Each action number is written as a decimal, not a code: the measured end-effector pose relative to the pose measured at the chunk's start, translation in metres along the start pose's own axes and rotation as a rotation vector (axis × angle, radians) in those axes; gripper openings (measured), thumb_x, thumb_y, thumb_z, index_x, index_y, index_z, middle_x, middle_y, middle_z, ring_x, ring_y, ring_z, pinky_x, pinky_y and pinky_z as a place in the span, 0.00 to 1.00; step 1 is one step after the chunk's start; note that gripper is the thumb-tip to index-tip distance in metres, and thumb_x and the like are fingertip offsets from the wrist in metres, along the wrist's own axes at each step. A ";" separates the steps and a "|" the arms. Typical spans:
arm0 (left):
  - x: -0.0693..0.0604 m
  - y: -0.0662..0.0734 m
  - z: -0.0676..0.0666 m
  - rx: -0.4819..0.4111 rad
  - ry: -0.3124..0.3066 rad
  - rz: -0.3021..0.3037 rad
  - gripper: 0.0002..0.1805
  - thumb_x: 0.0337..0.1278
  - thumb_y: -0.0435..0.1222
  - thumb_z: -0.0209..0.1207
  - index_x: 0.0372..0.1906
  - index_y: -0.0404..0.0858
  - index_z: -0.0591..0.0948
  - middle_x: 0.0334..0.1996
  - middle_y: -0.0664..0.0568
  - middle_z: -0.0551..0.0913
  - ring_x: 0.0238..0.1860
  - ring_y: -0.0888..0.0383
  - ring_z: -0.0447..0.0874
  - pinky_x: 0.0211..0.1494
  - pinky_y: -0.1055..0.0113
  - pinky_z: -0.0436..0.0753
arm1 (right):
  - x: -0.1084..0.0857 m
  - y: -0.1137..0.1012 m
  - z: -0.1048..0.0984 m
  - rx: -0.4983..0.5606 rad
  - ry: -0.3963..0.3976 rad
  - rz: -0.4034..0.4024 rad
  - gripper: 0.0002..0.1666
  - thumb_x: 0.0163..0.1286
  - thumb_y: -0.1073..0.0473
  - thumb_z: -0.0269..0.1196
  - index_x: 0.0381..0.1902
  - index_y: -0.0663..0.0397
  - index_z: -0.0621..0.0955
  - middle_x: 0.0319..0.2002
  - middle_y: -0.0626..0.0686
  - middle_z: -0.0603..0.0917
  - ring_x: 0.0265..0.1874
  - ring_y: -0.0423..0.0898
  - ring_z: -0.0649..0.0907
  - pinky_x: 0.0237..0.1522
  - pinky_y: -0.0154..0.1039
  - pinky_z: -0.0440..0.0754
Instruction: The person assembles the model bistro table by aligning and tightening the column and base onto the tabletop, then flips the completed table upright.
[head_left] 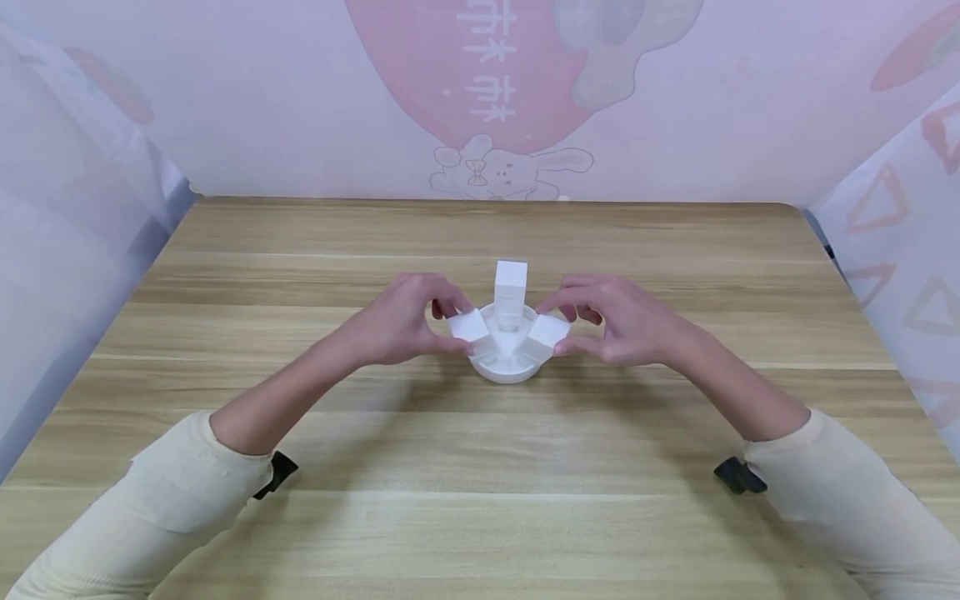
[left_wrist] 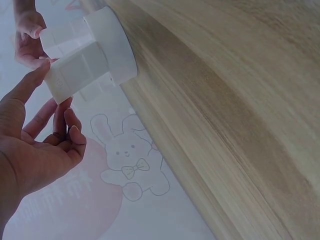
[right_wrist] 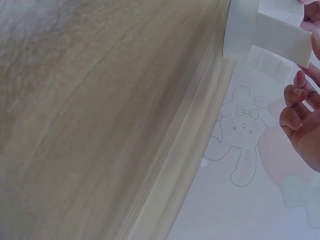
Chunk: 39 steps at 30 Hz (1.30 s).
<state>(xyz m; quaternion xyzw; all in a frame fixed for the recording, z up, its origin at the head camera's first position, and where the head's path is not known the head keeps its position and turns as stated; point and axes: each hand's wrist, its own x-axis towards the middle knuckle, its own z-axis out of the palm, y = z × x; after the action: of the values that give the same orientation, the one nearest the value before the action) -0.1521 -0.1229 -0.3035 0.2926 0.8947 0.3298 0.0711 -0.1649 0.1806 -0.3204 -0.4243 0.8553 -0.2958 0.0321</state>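
Observation:
A round white dish-like base (head_left: 505, 377) sits on the table, with three white rectangular blocks standing up from it. The back block (head_left: 511, 283) is untouched. My left hand (head_left: 405, 323) pinches the top of the left block (head_left: 468, 326) between thumb and fingers; the left wrist view shows this block (left_wrist: 77, 72) meeting the base (left_wrist: 114, 47). On the other side, my right hand (head_left: 626, 323) pinches the top of the right block (head_left: 548, 331). In the right wrist view that block (right_wrist: 282, 40) is at the upper right, and part of the right hand (right_wrist: 306, 125) is cut off.
The wood-grain table (head_left: 480, 500) extends around the base on every side. Behind it stands a pale pink panel (head_left: 285, 108) with printed cartoons, and white printed sheets (head_left: 900, 250) hang at the sides. Black pieces (head_left: 738, 475) show at both sleeve cuffs.

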 end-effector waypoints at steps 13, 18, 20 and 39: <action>-0.001 -0.001 -0.003 -0.028 -0.009 0.052 0.16 0.45 0.34 0.80 0.42 0.35 0.91 0.28 0.52 0.81 0.35 0.54 0.77 0.40 0.62 0.73 | -0.001 0.001 0.002 0.013 0.030 -0.015 0.21 0.58 0.58 0.79 0.50 0.50 0.87 0.30 0.49 0.78 0.24 0.46 0.72 0.27 0.36 0.68; -0.001 -0.001 -0.003 -0.020 -0.008 0.061 0.17 0.45 0.34 0.80 0.42 0.34 0.91 0.28 0.52 0.81 0.35 0.54 0.77 0.40 0.62 0.74 | -0.001 0.002 0.002 0.019 0.034 -0.016 0.22 0.58 0.58 0.78 0.50 0.51 0.87 0.30 0.51 0.79 0.24 0.47 0.73 0.27 0.36 0.68; -0.001 -0.002 -0.002 -0.019 -0.003 0.052 0.17 0.43 0.33 0.80 0.42 0.34 0.91 0.28 0.52 0.81 0.35 0.53 0.78 0.41 0.61 0.75 | -0.002 0.002 0.002 0.028 0.033 -0.006 0.22 0.58 0.58 0.78 0.51 0.51 0.87 0.30 0.50 0.79 0.24 0.49 0.74 0.27 0.36 0.69; -0.004 -0.025 0.012 0.062 -0.039 -0.021 0.38 0.35 0.42 0.85 0.58 0.35 0.85 0.36 0.47 0.81 0.38 0.51 0.74 0.39 0.61 0.72 | -0.010 0.013 0.013 -0.027 -0.050 0.234 0.51 0.52 0.44 0.82 0.70 0.57 0.77 0.26 0.47 0.79 0.24 0.44 0.76 0.31 0.37 0.73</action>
<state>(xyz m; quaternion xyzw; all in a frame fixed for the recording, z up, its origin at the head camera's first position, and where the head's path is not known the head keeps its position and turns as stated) -0.1570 -0.1337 -0.3291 0.2916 0.9061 0.2953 0.0827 -0.1635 0.1880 -0.3396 -0.3293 0.9017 -0.2679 0.0819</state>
